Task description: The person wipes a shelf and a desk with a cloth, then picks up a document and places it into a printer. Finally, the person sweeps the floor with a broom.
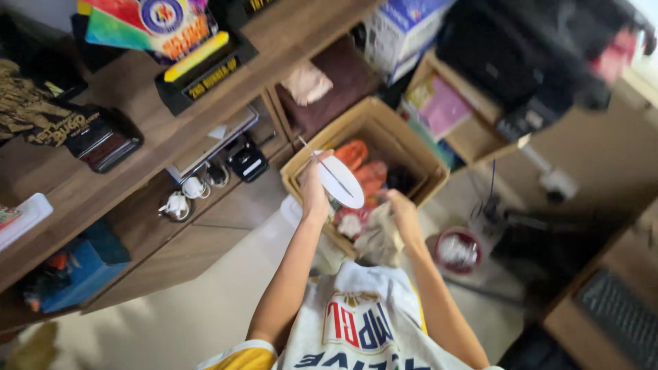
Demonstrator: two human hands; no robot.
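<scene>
Left hand pinching a white oval fan, likely light and stiff, near its thin stick; right hand clutching soft crumpled cloth above cardboard box.

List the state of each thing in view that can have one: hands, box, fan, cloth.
Left hand: closed on the white paper fan, raised over the box.
White paper fan: held up, tilted.
Right hand: gripping a crumpled cloth.
Crumpled cloth: bunched, hanging from the hand.
Cardboard box: open, holding orange items.
</scene>
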